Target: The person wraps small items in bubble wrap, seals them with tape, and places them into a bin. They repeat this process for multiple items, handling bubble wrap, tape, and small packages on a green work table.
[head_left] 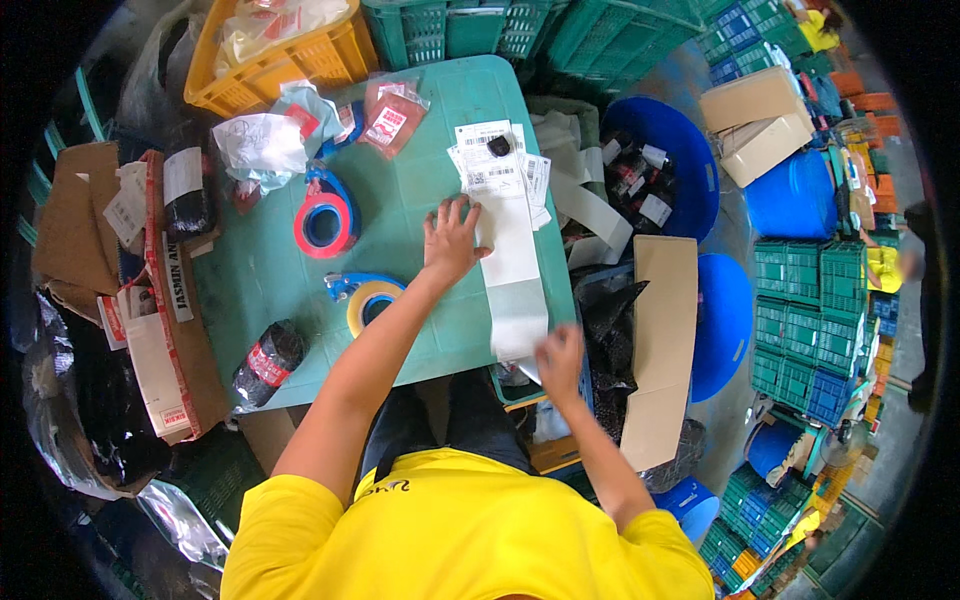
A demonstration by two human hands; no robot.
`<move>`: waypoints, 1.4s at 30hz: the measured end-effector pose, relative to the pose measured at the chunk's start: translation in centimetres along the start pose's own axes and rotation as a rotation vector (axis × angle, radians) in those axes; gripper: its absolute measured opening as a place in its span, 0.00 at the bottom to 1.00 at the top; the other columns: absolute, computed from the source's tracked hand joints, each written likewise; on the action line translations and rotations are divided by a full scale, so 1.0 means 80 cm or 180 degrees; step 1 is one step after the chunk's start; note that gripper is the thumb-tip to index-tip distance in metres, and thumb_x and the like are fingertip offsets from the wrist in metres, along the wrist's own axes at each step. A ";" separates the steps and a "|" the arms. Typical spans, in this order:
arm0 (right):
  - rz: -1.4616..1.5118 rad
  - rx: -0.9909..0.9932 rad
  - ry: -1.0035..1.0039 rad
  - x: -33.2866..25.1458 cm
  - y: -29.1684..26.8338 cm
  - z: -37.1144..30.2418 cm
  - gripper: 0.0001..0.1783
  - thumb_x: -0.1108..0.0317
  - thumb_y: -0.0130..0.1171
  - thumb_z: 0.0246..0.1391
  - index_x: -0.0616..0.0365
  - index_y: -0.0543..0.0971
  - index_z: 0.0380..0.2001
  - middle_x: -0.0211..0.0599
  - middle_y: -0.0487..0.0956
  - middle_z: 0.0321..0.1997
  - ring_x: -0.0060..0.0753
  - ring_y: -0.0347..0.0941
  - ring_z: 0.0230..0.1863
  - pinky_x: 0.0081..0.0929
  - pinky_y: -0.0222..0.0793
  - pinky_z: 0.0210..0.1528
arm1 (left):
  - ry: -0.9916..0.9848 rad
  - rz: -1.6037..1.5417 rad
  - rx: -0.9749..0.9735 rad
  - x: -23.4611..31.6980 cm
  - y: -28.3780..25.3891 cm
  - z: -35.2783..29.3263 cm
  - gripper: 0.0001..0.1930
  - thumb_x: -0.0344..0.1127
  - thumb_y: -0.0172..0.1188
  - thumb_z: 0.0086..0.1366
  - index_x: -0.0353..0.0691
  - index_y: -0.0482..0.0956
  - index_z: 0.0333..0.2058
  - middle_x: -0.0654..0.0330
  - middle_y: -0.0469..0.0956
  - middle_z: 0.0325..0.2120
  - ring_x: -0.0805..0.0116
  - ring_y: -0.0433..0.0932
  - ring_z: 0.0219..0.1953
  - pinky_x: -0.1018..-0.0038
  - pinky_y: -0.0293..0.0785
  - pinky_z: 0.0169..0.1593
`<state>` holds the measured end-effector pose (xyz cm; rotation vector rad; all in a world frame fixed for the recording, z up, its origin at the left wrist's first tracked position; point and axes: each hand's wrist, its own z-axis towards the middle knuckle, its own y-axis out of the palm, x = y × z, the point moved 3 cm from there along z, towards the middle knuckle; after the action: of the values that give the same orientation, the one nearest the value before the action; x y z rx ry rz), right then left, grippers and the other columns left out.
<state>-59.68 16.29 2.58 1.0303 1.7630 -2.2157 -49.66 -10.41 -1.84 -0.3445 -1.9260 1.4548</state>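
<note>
A long white label strip (508, 240) runs down the right side of the green tabletop (420, 110) toward me. My left hand (453, 243) lies on the table with fingers spread, its fingertips at the strip's left edge. At the near end, my right hand (560, 358) is closed, slightly blurred, and appears to pinch the strip's edge. Printed labels (490, 172) are stacked at the far end under a small black object (498, 146). Left of my hands lie a red tape dispenser (326, 215) and a blue one with a clear-tan tape roll (375, 303).
A black-wrapped parcel (270, 362) sits at the table's near left corner. Plastic packets (395, 120) and a yellow crate (285, 70) are at the far left. Cardboard (660, 350) and a blue tub (690, 150) of wrapped parcels stand on the right. Cartons (165, 300) crowd the left.
</note>
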 end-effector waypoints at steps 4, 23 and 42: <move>-0.0673 -0.0770 0.0275 -0.024 -0.082 -0.185 0.10 0.77 0.66 0.36 0.55 0.78 0.25 0.50 0.74 0.45 0.56 0.68 0.51 0.54 0.59 0.53 | -0.0054 0.0037 -0.0078 0.001 0.001 0.003 0.46 0.54 0.74 0.50 0.49 0.63 0.66 0.59 0.59 0.66 0.53 0.55 0.70 0.45 0.58 0.66; 0.1808 -0.0926 -0.0069 -0.437 0.273 0.048 0.18 0.61 0.78 0.38 0.61 0.80 0.20 0.41 0.71 0.39 0.46 0.66 0.48 0.41 0.64 0.50 | -0.3075 -0.1554 0.2528 -0.275 -0.158 -0.438 0.18 0.44 0.72 0.59 0.33 0.78 0.32 0.54 0.73 0.37 0.60 0.71 0.42 0.63 0.68 0.47; 0.1018 -0.0799 -0.1300 -0.453 0.334 0.068 0.20 0.53 0.71 0.45 0.52 0.81 0.39 0.36 0.77 0.49 0.45 0.69 0.57 0.51 0.63 0.54 | -0.1414 -0.0555 0.1483 -0.369 -0.165 -0.460 0.33 0.45 0.70 0.56 0.42 0.69 0.59 0.49 0.74 0.55 0.49 0.71 0.60 0.52 0.66 0.60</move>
<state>-21.31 -7.93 2.21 0.6869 1.5220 -1.7983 -1.43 -4.86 4.64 0.3801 -1.8019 1.9090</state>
